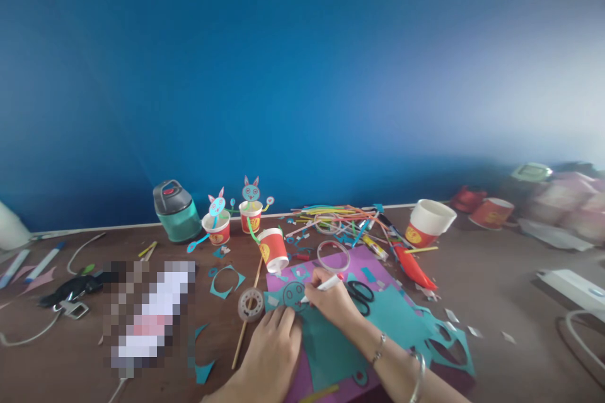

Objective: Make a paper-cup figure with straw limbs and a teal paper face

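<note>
1. While the right hand (331, 296) pinches a white marker (325, 286) between thumb and fingers, its tip sits at the right side of a round drawn face (293, 295); whether the tip touches cannot be told.
2. The left hand (278, 340) lies flat, fingers close together and gripping nothing visible, at the left edge of the teal paper (326, 352), just below the face.
3. The face is near the upper left corner of that paper, which lies over a purple sheet (363, 259) on the tabletop (496, 352).
4. For clean lines, the left hand does well to press evenly near the drawing without covering it, since a loose corner could slip.
5. A light grip and short, slow strokes should suit the small features; resting the side of the right hand on fresh ink might smear it.
6. The black scissors (360, 298) lie just beside the right hand, so its wrist needs room to turn without nudging them.
7. Two rabbit cut-outs (251, 192) (217, 206) standing in paper cups (220, 230) offer a handy guide for spacing the eyes.
</note>
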Demonstrator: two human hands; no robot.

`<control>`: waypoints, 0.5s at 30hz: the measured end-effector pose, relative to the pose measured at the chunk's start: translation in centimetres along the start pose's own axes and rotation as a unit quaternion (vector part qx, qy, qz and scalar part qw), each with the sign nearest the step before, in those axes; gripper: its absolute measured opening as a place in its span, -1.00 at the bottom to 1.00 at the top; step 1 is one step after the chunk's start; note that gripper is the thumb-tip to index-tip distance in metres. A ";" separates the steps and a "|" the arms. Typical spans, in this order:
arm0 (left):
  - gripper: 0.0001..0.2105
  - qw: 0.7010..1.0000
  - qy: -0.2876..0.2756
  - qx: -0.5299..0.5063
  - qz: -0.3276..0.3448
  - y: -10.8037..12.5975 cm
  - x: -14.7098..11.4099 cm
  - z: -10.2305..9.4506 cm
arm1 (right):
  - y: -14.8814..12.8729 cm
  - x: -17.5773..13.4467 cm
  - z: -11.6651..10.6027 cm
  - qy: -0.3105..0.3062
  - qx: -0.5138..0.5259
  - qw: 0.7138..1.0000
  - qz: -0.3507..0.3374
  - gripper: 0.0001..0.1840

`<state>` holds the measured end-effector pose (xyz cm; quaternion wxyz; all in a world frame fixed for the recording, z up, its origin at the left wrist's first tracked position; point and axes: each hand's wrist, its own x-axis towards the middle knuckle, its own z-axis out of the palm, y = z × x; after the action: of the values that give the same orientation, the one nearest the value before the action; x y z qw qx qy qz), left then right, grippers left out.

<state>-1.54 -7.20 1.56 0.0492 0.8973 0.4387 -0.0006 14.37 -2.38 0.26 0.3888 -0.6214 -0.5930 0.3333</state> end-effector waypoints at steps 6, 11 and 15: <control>-0.72 1.000 -0.007 -0.002 -0.005 0.2 0.0 -0.2 | 0.0 0.0 0.0 -0.006 0.008 1.000 0.004 -0.83; -0.71 1.000 -0.013 -0.006 -0.006 0.2 0.0 -0.4 | 0.2 0.0 0.0 -0.008 -0.010 1.000 -0.004 -0.84; -0.71 1.000 -0.001 -0.007 -0.003 0.2 -0.1 -0.2 | 0.1 -0.1 0.0 -0.015 -0.009 1.000 0.002 -0.84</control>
<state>-1.43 -7.35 1.78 0.0562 0.8956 0.4413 0.0010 14.38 -2.45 0.20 0.3732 -0.6210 -0.6008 0.3378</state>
